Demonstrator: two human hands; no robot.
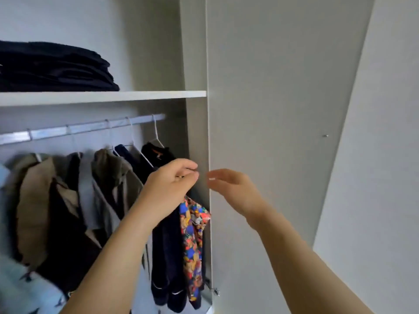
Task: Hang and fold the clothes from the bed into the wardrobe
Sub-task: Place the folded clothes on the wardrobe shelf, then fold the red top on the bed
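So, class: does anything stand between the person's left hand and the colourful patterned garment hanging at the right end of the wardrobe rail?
Nothing visible does. The left hand is pinched closed right above the colourful patterned garment, at the rail's right end beside the dark hanging clothes. The right hand hovers open nearby, in front of the wardrobe's side panel.

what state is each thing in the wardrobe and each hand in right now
white wardrobe door: swung open
stack of dark folded clothes: lying on the white shelf
colourful patterned garment: hanging at the rail's right end
left hand: pinched shut at that garment's top
right hand: open, blurred, holding nothing
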